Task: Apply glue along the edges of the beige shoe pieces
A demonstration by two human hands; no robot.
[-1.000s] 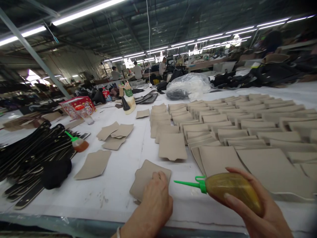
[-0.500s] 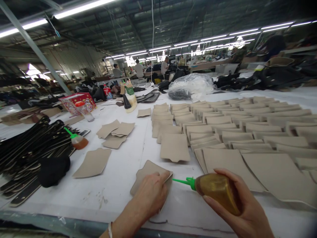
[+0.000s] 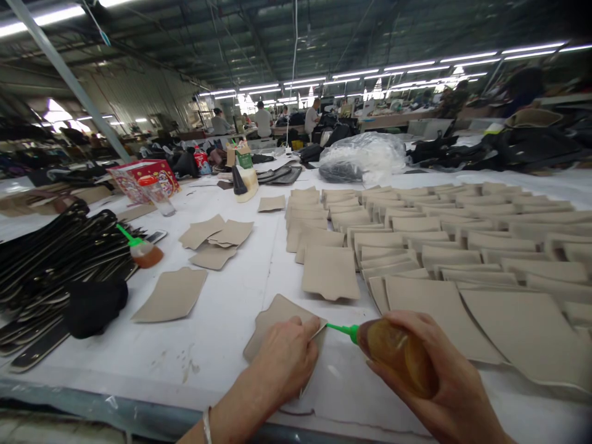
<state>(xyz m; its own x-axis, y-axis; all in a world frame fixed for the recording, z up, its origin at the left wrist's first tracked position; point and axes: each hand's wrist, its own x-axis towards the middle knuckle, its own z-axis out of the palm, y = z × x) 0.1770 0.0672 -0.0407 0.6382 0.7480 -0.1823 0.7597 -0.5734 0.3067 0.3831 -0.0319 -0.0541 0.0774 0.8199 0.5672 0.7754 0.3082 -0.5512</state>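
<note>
My left hand (image 3: 289, 354) is closed on a beige panel (image 3: 268, 327), thumb side and forefinger at its right corner, which looks slightly raised. My right hand (image 3: 439, 370) wraps round a squeeze bottle (image 3: 395, 357) of amber liquid, tilted on its side. The bottle's thin green nozzle (image 3: 340, 328) points left, its tip at the panel's right edge. Whether tip and edge touch is hard to tell. Just beyond the held panel lies another beige panel (image 3: 330, 271) with a small tab on its near edge.
Overlapping rows of beige panels (image 3: 425, 256) spread across the right. Several loose panels (image 3: 173, 296) lie left of centre. A second green-tipped bottle (image 3: 145, 254) stands by black strips (image 3: 50, 265) and a black cloth-like item (image 3: 95, 308). Behind are a clear red-lidded bottle (image 3: 157, 194) and a plastic bag (image 3: 363, 159).
The green nozzle has come closer to the panel's edge as my right hand moved slightly left. My left hand keeps its hold on the panel. The view has shifted a little.
</note>
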